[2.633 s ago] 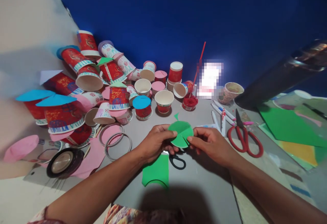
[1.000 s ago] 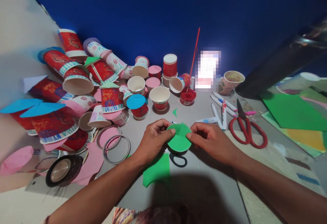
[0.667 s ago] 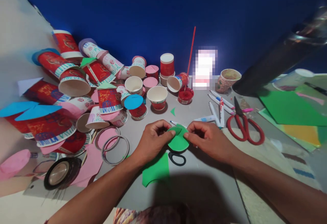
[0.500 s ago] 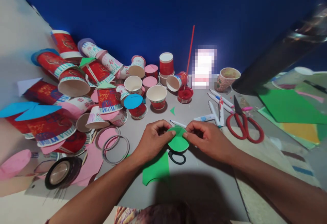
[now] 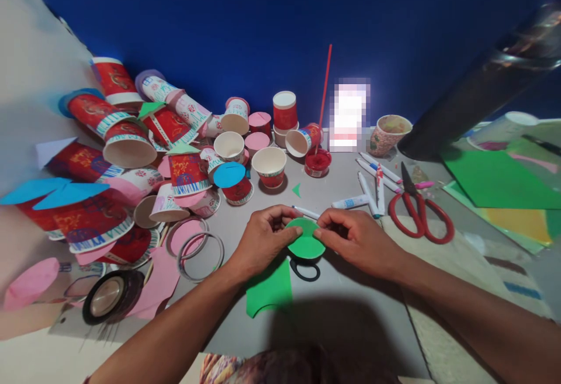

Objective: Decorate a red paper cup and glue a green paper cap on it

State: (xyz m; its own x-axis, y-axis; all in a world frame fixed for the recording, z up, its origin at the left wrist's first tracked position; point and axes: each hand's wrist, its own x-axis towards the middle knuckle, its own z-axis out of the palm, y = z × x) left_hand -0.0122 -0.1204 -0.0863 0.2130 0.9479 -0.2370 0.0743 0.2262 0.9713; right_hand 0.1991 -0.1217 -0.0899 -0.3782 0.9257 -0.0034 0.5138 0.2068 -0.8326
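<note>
A small round piece of green paper [image 5: 307,242] is held between my two hands at the middle of the table. My left hand [image 5: 268,238] pinches its left edge with the thumb on top. On the opposite edge, my right hand [image 5: 350,235] pinches it the same way. Beneath lies a cut green sheet [image 5: 269,290] with a curved notch, beside a black scissor handle [image 5: 305,270]. A white marker [image 5: 305,212] lies just behind the disc.
Many decorated paper cups [image 5: 188,173] crowd the left side, near a tape roll [image 5: 107,297] and grey rings [image 5: 200,257]. Red-handled scissors [image 5: 421,214], markers [image 5: 372,191] and green sheets [image 5: 495,179] lie right. A red pot [image 5: 318,163] holds a stick.
The green paper disc looks flatter, its surface smoother than before. Both hands keep their pinch. The view has shifted slightly.
</note>
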